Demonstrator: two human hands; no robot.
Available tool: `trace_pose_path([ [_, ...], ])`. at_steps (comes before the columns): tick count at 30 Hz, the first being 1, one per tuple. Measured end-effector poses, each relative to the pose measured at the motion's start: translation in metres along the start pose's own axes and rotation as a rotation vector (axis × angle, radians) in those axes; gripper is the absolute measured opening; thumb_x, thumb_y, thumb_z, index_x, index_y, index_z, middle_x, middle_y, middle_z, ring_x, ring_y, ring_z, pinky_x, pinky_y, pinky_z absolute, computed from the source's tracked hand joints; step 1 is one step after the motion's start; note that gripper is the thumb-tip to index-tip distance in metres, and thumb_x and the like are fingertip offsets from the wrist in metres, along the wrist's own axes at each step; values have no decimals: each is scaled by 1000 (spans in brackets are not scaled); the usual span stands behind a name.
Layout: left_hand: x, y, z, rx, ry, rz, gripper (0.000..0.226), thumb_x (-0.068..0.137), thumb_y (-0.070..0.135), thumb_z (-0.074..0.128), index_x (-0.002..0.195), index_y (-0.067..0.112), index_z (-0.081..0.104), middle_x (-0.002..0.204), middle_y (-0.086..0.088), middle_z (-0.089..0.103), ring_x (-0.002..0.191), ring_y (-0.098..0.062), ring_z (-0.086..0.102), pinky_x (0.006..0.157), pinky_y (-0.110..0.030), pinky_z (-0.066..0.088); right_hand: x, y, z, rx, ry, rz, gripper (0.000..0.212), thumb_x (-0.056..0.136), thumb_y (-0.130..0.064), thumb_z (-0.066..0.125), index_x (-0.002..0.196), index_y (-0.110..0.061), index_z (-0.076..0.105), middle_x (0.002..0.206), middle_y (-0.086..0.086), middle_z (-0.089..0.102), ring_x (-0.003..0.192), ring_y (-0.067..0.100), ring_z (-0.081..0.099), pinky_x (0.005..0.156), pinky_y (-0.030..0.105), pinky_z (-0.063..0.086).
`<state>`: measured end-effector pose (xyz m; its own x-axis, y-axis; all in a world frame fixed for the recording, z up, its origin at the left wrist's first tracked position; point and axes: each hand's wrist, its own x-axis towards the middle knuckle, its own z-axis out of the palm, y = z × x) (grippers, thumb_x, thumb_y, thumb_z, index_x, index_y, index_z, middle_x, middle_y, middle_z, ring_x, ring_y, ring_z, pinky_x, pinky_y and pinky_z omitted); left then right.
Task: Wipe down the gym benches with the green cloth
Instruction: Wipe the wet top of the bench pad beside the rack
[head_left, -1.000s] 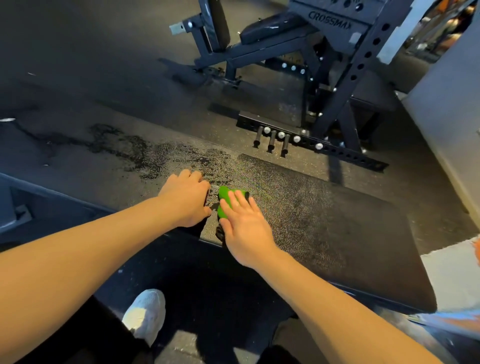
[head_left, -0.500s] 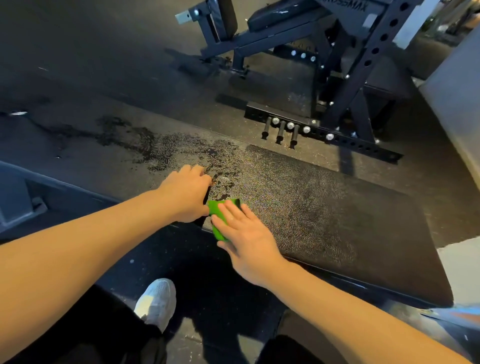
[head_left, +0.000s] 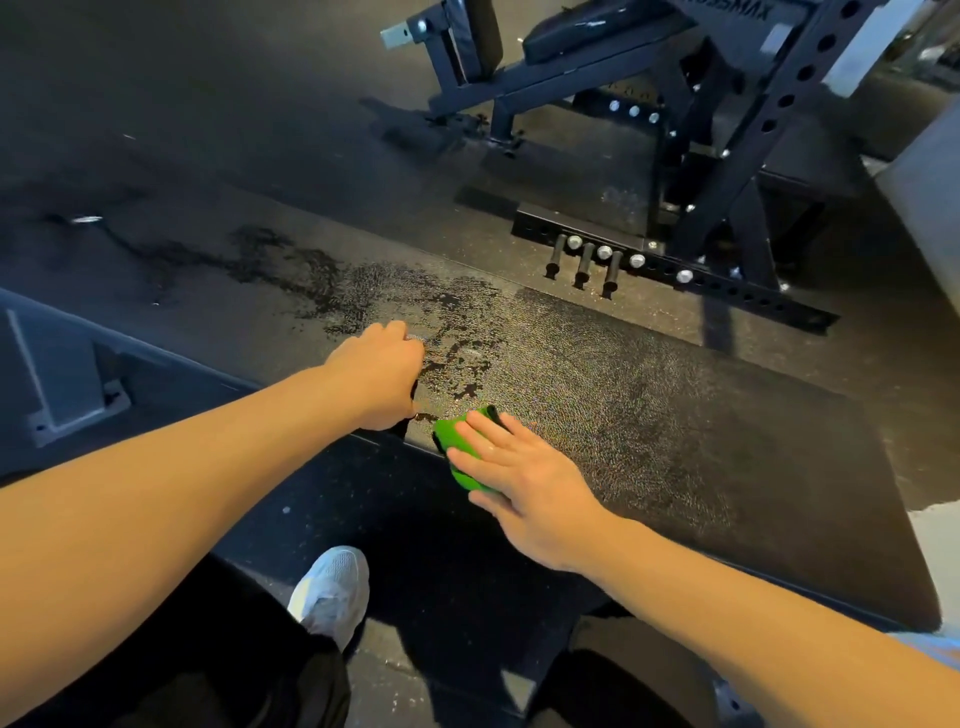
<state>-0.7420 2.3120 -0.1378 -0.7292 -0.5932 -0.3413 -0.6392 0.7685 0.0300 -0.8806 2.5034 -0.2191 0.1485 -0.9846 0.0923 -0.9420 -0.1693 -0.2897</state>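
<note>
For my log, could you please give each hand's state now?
Left hand: on the black textured bench pad, grip cannot be told.
Right hand: open, pressing the folded green cloth.

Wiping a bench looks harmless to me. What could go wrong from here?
1. The green cloth lies right at the bench pad's near edge under the flat right hand; a stroke toward the person could slide it off.
2. The left hand leans beside wet patches; it might slip.
3. Those patches lie away from the cloth, so they could get missed.
</note>
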Motion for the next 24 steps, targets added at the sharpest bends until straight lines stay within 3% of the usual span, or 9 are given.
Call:
trace_pose_path([
  [6,1,0,0,-19,7,-35,47,93,33,68,131,12,52,132,-12,42,123,-33,43,96,-43,44,21,1,-10,-16,-77,-43,49,106,-35,47,153,-26,43,165,-6,27,156,9,10,129,34,2],
  [9,-1,0,1,-39,14,-48,46,94,34,68,131,12,52,134,-11,42,126,-32,42,97,-44,44,36,34,-32,-25,-55,188,51,107,-41,40,157,-36,27,166,-17,11,155,4,2,129,39,0],
  [11,-3,-1,1,-57,26,-56,44,95,33,66,131,13,52,134,-10,42,125,-31,42,96,-44,44,53,55,-43,-25,-48,388,51,108,-40,38,157,-32,27,167,-14,10,156,9,3,129,41,0],
  [14,-2,-5,2,-52,45,-67,42,97,36,60,131,14,52,135,-10,43,124,-31,42,97,-44,44,65,44,-36,-60,-24,505,52,109,-41,34,158,-28,25,168,-9,7,156,12,-1,128,40,-2],
  [17,5,-8,2,-36,49,-73,50,97,46,59,134,13,50,138,-11,43,128,-31,40,99,-45,43,49,5,-26,-65,-86,369,54,109,-41,31,160,-28,20,166,-10,0,156,11,-6,128,38,-5],
  [20,15,-9,1,-7,78,-63,59,94,54,58,136,13,50,139,-11,44,129,-32,39,101,-45,43,39,8,-28,-24,-105,179,52,110,-36,35,160,-25,28,167,-9,9,157,10,-2,127,33,-6],
  [24,24,-7,-3,-26,88,-43,66,94,57,57,143,14,45,142,-10,43,132,-32,38,104,-46,42,71,53,-36,-60,-103,321,52,109,-42,31,159,-33,22,167,-13,6,156,10,0,128,39,-1],
])
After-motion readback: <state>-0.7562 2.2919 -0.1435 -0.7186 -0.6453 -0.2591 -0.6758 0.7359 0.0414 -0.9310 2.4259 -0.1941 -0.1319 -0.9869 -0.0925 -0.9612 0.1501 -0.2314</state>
